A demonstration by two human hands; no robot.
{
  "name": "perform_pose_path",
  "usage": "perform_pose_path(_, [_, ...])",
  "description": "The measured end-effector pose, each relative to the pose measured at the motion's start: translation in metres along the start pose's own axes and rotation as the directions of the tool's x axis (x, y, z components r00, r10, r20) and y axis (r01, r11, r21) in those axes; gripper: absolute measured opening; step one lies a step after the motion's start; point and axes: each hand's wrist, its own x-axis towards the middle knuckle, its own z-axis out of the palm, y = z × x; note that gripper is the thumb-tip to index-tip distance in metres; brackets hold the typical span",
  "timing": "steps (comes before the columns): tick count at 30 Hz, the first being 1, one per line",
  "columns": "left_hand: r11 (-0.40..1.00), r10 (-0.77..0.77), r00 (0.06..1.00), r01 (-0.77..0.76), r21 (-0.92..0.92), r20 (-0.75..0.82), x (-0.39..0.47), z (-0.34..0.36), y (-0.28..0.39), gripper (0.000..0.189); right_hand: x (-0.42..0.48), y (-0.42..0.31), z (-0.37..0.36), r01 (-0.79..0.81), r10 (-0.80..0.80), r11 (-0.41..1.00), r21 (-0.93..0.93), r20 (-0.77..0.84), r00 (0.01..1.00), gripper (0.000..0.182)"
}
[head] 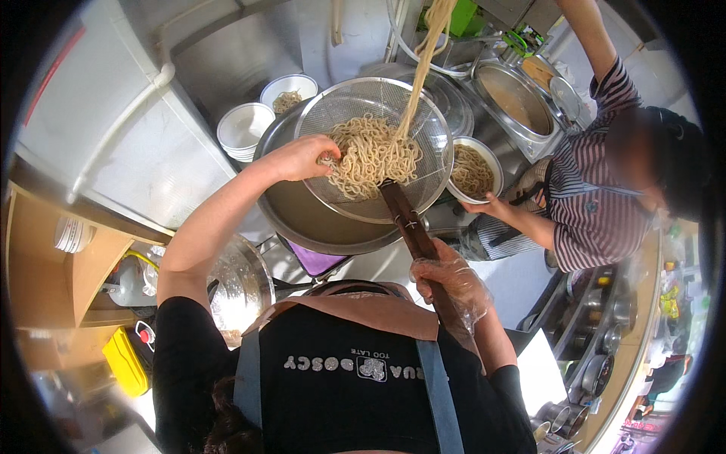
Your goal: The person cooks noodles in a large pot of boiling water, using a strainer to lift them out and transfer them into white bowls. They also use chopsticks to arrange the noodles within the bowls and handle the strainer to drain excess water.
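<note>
A round wire-mesh strainer (437,187) heaped with noodles (368,153) is over a large metal pot (317,227) of cloudy liquid. My right hand (451,278), in a clear plastic glove, grips its dark wooden handle (411,221). At the left edge of the heap, my bare left hand (312,159) has its fingers curled against the noodles; whether it pinches any is unclear. Long noodle strands (422,74) stretch from the heap up past the top of the view. On the right, a co-worker's hand (493,207) holds a white bowl (499,170) with noodles beside the strainer.
Stacked white bowls (241,127) and a bowl with some noodles (303,85) stand behind the pot at left. The co-worker (601,198) is close at right, one arm raised. Behind the held bowl is a steel vat of brownish liquid (513,99). A shiny metal basin (241,289) sits lower left.
</note>
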Motion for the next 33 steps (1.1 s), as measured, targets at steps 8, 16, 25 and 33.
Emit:
perform_pose_path(8, [1.0, -0.019, 0.997, 0.019, -0.002, -0.081, 0.001, 0.004, 0.0, 0.033, 0.002, 0.003, -0.004, 0.038, -0.037, 0.999, -0.035, 0.016, 0.999, 0.049])
perform_pose_path(16, [1.0, 0.019, 0.994, -0.018, 0.009, -0.11, 0.018, 0.002, 0.005, 0.033, 0.011, 0.004, -0.019, 0.008, -0.006, 0.99, -0.141, 0.015, 1.0, 0.048])
perform_pose_path(25, [0.985, -0.039, 0.997, 0.048, 0.164, -0.06, 0.025, 0.014, 0.014, 0.052, 0.0, -0.009, -0.006, -0.029, 0.029, 0.998, -0.057, 0.004, 1.0, 0.037])
perform_pose_path(33, [0.945, -0.141, 0.99, 0.133, 0.3, 0.004, 0.047, 0.05, 0.038, 0.081, 0.008, -0.003, -0.015, -0.025, 0.026, 0.998, -0.056, 0.023, 0.999, 0.038])
